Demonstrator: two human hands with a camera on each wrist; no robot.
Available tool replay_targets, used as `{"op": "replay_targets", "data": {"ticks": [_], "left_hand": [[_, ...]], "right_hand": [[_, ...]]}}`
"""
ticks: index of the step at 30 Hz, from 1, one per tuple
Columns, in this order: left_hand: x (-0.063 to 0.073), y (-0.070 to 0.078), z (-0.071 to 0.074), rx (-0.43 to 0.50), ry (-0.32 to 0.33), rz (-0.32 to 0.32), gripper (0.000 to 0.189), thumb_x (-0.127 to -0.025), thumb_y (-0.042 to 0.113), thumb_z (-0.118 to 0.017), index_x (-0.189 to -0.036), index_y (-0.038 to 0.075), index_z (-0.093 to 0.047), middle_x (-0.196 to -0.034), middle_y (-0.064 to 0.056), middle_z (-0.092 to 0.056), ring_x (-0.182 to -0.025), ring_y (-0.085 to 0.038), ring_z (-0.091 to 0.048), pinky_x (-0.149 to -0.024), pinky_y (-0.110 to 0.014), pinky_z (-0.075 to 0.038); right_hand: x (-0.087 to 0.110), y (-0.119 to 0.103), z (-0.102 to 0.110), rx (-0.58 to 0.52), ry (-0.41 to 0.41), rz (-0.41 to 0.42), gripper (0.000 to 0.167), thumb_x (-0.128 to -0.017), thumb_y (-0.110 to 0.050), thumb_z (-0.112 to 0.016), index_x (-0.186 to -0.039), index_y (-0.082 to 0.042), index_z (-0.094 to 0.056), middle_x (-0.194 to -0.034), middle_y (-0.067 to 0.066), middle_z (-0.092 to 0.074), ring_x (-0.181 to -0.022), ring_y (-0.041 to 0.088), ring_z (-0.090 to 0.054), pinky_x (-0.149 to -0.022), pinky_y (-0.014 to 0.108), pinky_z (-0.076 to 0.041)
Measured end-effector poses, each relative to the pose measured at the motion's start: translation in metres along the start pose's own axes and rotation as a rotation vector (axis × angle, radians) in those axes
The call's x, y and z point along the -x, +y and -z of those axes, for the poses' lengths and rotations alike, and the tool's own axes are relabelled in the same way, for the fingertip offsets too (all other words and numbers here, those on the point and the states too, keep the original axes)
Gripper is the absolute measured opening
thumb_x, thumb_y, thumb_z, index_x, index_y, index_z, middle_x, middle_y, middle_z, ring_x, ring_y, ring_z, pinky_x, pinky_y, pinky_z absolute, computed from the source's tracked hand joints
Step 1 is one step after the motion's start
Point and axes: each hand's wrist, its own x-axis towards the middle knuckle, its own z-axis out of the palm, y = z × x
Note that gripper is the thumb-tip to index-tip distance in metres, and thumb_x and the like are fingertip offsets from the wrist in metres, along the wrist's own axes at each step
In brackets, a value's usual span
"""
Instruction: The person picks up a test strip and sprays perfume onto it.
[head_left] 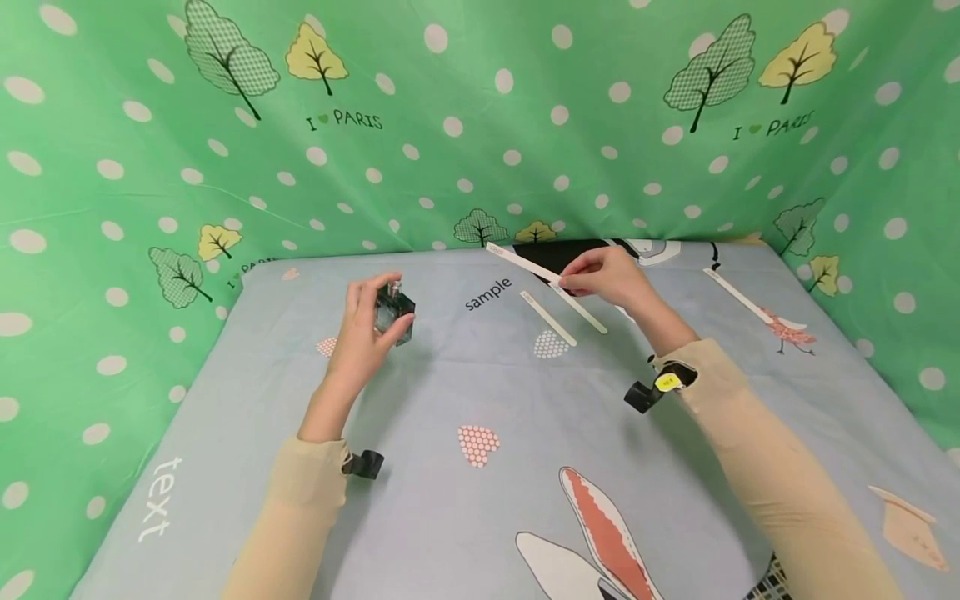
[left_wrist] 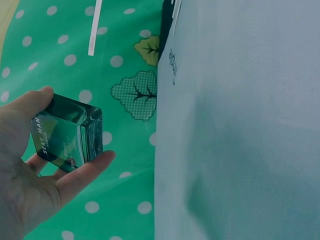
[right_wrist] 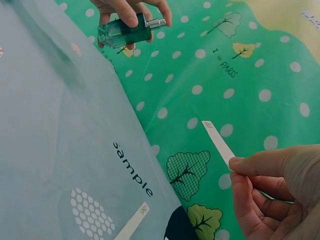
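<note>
My left hand [head_left: 358, 340] grips a dark green glass perfume bottle [head_left: 388, 312] above the table, its index finger on the silver spray top. In the left wrist view, lettering reading "SEXY MAN" shows on the bottle [left_wrist: 65, 135]. My right hand [head_left: 618, 279] pinches a white paper test strip [head_left: 519, 262] by one end; the free end points toward the far left, in the air. In the right wrist view, small print marks the tip of this strip [right_wrist: 216, 135]. The bottle and the held strip are apart.
Two more strips lie near the right hand: one left of it [head_left: 549, 318], another strip [head_left: 581, 308] just below. Farther right lies a strip [head_left: 738, 296] beside a second pale strip [head_left: 789, 323]. A green dotted curtain [head_left: 420, 167] hangs behind the printed tablecloth [head_left: 435, 383].
</note>
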Motion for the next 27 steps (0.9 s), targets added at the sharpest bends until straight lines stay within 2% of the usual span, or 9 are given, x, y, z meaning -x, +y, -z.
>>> {"op": "replay_targets", "data": {"ticks": [7, 15, 19, 27], "left_hand": [[0.001, -0.001, 0.001, 0.002, 0.004, -0.005, 0.058, -0.096, 0.02, -0.067, -0.147, 0.02, -0.039, -0.136, -0.02, -0.038, -0.107, -0.033, -0.053, -0.065, -0.036, -0.045], [0.003, 0.0, 0.005, -0.008, -0.004, 0.007, 0.059, -0.096, 0.02, -0.068, -0.147, 0.021, -0.039, -0.137, -0.019, -0.038, -0.091, -0.029, -0.053, -0.054, -0.025, -0.042], [0.003, -0.001, 0.005, -0.007, -0.005, 0.005, 0.059, -0.095, 0.02, -0.068, -0.147, 0.021, -0.039, -0.136, -0.019, -0.038, -0.091, -0.029, -0.053, -0.054, -0.025, -0.043], [0.004, -0.002, 0.005, 0.002, -0.011, 0.011, 0.06, -0.095, 0.02, -0.069, -0.147, 0.022, -0.039, -0.136, -0.02, -0.038, -0.083, -0.027, -0.05, -0.053, -0.024, -0.043]], "right_hand": [[0.002, 0.013, 0.01, 0.023, 0.013, -0.02, 0.027, -0.09, -0.02, -0.075, -0.104, 0.003, -0.072, -0.081, 0.001, -0.075, -0.069, 0.004, -0.068, -0.068, 0.018, -0.056], [0.008, 0.027, 0.022, 0.022, 0.026, -0.036, 0.032, -0.089, -0.021, -0.076, -0.107, 0.005, -0.07, -0.074, -0.011, -0.07, -0.069, 0.002, -0.067, -0.067, 0.016, -0.056], [0.01, 0.035, 0.029, 0.018, 0.035, -0.039, 0.033, -0.09, -0.02, -0.074, -0.109, 0.006, -0.069, -0.072, -0.014, -0.068, -0.068, 0.0, -0.066, -0.068, 0.017, -0.056], [0.015, 0.057, 0.042, 0.001, 0.053, -0.075, 0.039, -0.091, -0.021, -0.074, -0.116, 0.008, -0.067, -0.071, -0.021, -0.065, -0.069, -0.004, -0.063, -0.071, 0.017, -0.056]]}}
